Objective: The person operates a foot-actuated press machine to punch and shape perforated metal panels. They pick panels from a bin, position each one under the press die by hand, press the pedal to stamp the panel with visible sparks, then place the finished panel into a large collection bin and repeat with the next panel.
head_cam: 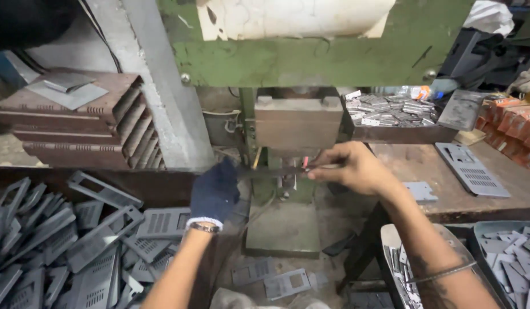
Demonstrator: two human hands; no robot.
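Note:
My left hand (pixel 214 191), in a dark blue glove, grips the left end of a thin grey metal strip (pixel 273 170) held level under the brown block (pixel 298 122) of a green press (pixel 310 60). My bare right hand (pixel 351 167) pinches the strip's right end between thumb and fingers. The strip sits just below the block, over the press bed (pixel 283 226). The strip's middle is partly hidden by press parts.
A heap of grey perforated metal plates (pixel 64 240) lies at the left. Stacked brown louvred panels (pixel 81 123) rest on a shelf. A tray of small metal pieces (pixel 391 111) sits behind on the right, a flat plate (pixel 471 166) on the wooden bench, bins of parts (pixel 511 252) lower right.

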